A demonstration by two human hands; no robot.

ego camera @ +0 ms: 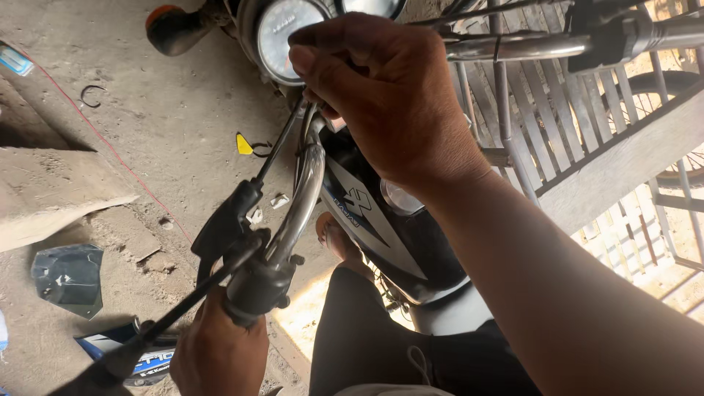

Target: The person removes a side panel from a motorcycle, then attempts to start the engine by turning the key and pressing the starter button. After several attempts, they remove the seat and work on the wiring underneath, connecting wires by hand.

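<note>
The curved chrome handlebar tube of a motorcycle runs between the two hands, its long axis slanting from the upper hand down and to the left toward the lower one. The left hand is closed around the bar's lower end, just under the black switch housing and lever clamp, from which a long black lever sticks out down-left. The right hand is higher, at the bar's centre mount, fingers curled shut over something there; what they pinch is hidden under the hand. A thin dark cable drops from beneath it toward the clamp. Above the right hand sits a round speedometer dial; below it lies the dark fuel tank with white striping. The left hand is the nearer one.
</note>
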